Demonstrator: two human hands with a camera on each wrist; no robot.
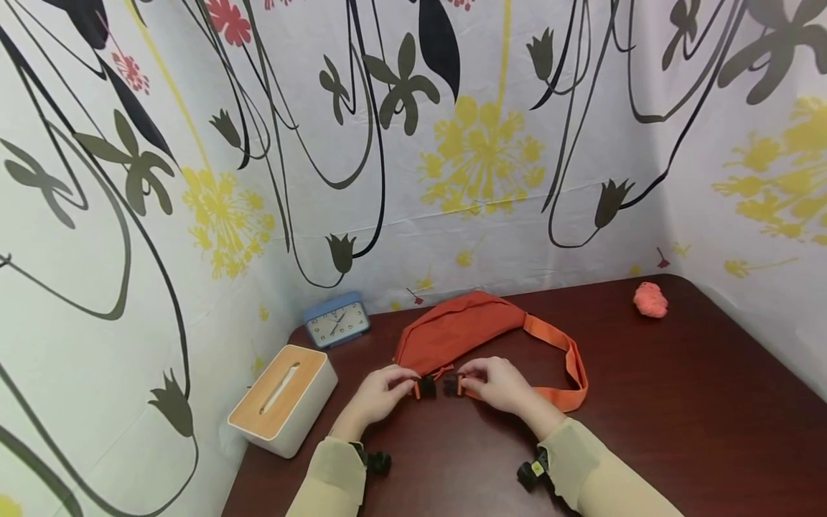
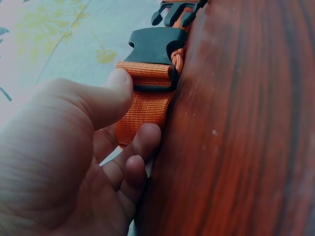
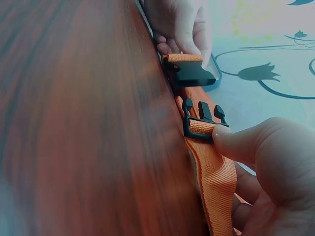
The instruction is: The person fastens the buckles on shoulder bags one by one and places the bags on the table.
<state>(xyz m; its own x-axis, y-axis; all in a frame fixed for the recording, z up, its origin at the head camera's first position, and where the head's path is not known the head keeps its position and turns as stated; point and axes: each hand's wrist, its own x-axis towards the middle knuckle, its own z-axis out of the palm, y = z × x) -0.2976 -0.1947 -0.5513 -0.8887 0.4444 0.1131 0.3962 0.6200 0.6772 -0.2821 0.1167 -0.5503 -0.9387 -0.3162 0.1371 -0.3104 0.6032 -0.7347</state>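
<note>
An orange waist bag [image 1: 461, 330] lies on the dark wood table, its orange strap [image 1: 578, 370] looping round to the right. My left hand [image 1: 381, 393] pinches the webbing at the black socket half of the buckle [image 2: 155, 46], thumb on top and fingers beneath. The right hand [image 1: 500, 384] pinches the strap at the pronged half of the buckle [image 3: 204, 115], with the thumb against its base. Both halves face each other in front of the bag, a small gap between the prongs and the socket.
A white tissue box with a wooden lid [image 1: 284, 398] stands left of my left hand. Behind it is a blue alarm clock [image 1: 337, 319]. A pink ball of yarn [image 1: 650, 299] sits at the table's back right. Patterned fabric [image 1: 400, 179] hangs behind the table.
</note>
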